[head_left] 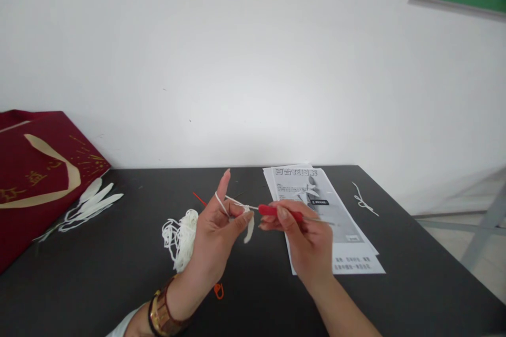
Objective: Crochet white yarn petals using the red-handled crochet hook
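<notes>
My left hand [216, 234] pinches a small white crochet piece [249, 229] between thumb and fingers. White yarn loops around its raised index finger and runs down to the work. My right hand [306, 239] is closed on the red handle of a crochet hook [280, 213], whose thin metal shaft reaches left into the stitches. Beside my left wrist lies a loose heap of white yarn [184, 239], partly hidden behind that hand. An orange stitch marker [219, 290] rests on the table just below.
Printed pattern sheets [348, 242] lie under and behind my right hand. Several white crocheted petals [95, 202] sit at the left by a dark red bag [39, 168]. A short knotted white yarn piece [362, 201] is at the right of the black table [399, 274]. A wall stands behind.
</notes>
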`<action>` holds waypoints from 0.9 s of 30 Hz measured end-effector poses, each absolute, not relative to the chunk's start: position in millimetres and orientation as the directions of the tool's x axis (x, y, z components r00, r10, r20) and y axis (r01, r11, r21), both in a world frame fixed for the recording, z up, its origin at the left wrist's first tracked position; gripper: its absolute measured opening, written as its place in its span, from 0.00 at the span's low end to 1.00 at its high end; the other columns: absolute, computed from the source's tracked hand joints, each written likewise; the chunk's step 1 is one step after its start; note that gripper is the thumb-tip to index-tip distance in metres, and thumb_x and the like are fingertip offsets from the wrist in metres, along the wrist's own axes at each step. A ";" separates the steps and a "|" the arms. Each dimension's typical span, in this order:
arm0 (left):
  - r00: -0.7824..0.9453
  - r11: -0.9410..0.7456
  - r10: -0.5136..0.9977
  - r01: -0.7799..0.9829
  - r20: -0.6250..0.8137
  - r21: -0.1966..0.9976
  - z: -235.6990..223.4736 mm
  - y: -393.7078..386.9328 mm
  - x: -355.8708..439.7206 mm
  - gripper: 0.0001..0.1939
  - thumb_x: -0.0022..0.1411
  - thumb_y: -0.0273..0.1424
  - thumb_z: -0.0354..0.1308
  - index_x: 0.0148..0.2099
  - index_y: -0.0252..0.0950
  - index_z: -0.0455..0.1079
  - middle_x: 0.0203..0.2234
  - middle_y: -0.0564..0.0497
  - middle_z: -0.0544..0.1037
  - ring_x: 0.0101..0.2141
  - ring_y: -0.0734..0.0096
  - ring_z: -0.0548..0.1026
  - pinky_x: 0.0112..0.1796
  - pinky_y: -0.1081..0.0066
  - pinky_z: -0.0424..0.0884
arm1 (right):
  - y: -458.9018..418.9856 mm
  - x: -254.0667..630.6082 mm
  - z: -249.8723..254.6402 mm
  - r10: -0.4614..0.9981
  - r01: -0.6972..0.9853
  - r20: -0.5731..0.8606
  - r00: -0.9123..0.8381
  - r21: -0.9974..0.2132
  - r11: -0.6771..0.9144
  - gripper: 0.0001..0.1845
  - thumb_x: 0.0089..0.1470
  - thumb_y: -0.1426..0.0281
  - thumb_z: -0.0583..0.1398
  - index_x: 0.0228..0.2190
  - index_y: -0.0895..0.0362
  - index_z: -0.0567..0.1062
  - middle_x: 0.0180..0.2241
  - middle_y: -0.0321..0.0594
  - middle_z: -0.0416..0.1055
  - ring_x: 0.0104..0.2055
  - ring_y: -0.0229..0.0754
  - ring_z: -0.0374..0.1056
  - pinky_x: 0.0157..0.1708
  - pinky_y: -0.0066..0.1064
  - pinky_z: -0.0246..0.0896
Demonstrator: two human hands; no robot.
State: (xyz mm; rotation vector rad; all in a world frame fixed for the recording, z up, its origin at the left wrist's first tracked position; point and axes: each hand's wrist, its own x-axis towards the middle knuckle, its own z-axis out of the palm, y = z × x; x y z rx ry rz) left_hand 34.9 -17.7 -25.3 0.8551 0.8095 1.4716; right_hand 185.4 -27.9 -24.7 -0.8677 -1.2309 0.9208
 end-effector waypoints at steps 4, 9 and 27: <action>0.170 0.189 0.980 -0.629 -0.104 0.754 -19.0 -14.2 30.5 0.44 0.53 0.22 0.67 0.68 0.44 0.54 0.21 0.61 0.69 0.23 0.79 0.66 0.29 0.75 0.63 | -32.5 189.4 -32.5 0.646 0.275 0.745 -0.164 -0.595 0.755 0.22 0.53 0.79 0.62 0.48 0.47 0.78 0.42 0.45 0.80 0.41 0.47 0.78 0.38 0.35 0.76; 0.350 0.368 0.921 -0.648 -0.168 0.666 -12.0 -8.7 18.4 0.38 0.49 0.19 0.68 0.62 0.36 0.65 0.22 0.58 0.70 0.23 0.80 0.67 0.27 0.76 0.62 | -27.9 189.2 -29.7 0.663 0.151 0.740 -0.112 -0.646 0.748 0.24 0.55 0.82 0.60 0.48 0.45 0.78 0.42 0.44 0.79 0.40 0.45 0.77 0.33 0.33 0.76; 0.303 0.187 0.953 -0.605 0.007 0.774 1.2 -9.0 5.3 0.43 0.50 0.18 0.68 0.65 0.48 0.62 0.23 0.57 0.71 0.28 0.75 0.69 0.29 0.75 0.63 | -19.3 199.4 -16.1 0.937 -0.451 0.341 0.074 -0.827 0.336 0.08 0.54 0.64 0.66 0.31 0.55 0.82 0.26 0.40 0.80 0.24 0.40 0.75 0.25 0.31 0.75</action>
